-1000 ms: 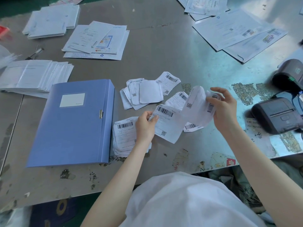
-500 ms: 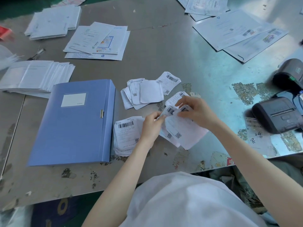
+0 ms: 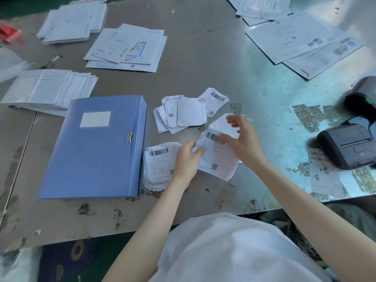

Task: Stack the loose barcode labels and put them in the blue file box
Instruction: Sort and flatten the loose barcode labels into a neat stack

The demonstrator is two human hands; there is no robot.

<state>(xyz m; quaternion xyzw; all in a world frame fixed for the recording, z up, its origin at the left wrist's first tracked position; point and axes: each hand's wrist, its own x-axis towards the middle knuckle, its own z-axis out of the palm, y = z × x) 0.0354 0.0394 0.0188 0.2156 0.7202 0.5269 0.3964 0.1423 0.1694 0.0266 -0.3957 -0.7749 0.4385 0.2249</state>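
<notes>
The blue file box (image 3: 97, 147) lies closed and flat on the metal table, left of centre. A neat stack of barcode labels (image 3: 157, 165) sits right beside its clasp edge. My left hand (image 3: 186, 159) pinches the left edge of a small bundle of labels (image 3: 218, 159) just right of that stack. My right hand (image 3: 242, 141) is over the same bundle, fingers curled on its top label near the barcode. A loose heap of labels (image 3: 183, 115) lies behind my hands, with one label (image 3: 215, 99) at its right.
Piles of white envelopes and forms (image 3: 50, 90) lie behind and left of the box, more papers (image 3: 126, 49) at the back. Large mailers (image 3: 301, 41) cover the far right. Two black label printers (image 3: 348, 145) stand at the right edge, with a printed slip (image 3: 323, 174) under them.
My right hand brought the labels it held up down and left onto the sheet in my left hand. Both hands now hold one bundle close to the table.
</notes>
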